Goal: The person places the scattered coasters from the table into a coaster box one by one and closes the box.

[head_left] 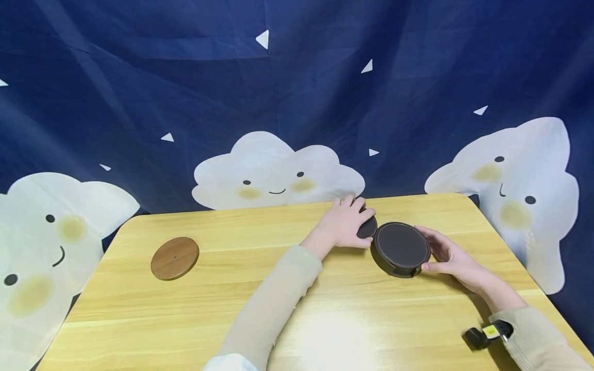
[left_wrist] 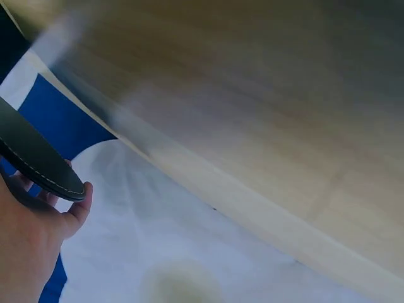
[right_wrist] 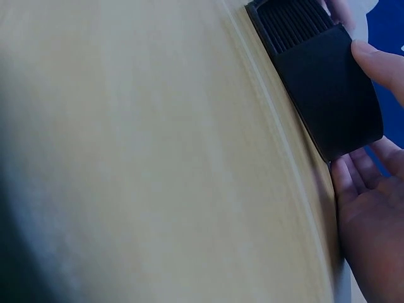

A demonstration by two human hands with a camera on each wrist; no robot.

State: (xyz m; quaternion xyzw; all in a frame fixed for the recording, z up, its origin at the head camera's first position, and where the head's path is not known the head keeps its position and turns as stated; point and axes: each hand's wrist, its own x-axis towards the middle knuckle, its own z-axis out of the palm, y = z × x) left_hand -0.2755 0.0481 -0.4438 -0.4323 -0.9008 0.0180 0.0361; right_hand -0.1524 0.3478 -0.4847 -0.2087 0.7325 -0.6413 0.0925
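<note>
My left hand (head_left: 345, 224) grips a round black coaster (head_left: 368, 228) near the table's back edge. In the left wrist view the coaster (left_wrist: 41, 154) shows pale stitching along its rim, and fingers curl at that rim. Just to the right stands a round black coaster holder (head_left: 378, 257) with a stitched black coaster (head_left: 401, 245) on top. My right hand (head_left: 452, 260) holds the holder's right side, thumb at the front and fingers behind. In the right wrist view, stacked thin edges show in the opening of the holder (right_wrist: 331, 95).
A round brown wooden disc (head_left: 175, 258) with a small dark dot at its centre lies on the left of the light wooden table (head_left: 139, 319). Behind the table hangs a dark blue cloth (head_left: 297, 93) with white clouds. A black device (head_left: 478, 337) is strapped at the right wrist.
</note>
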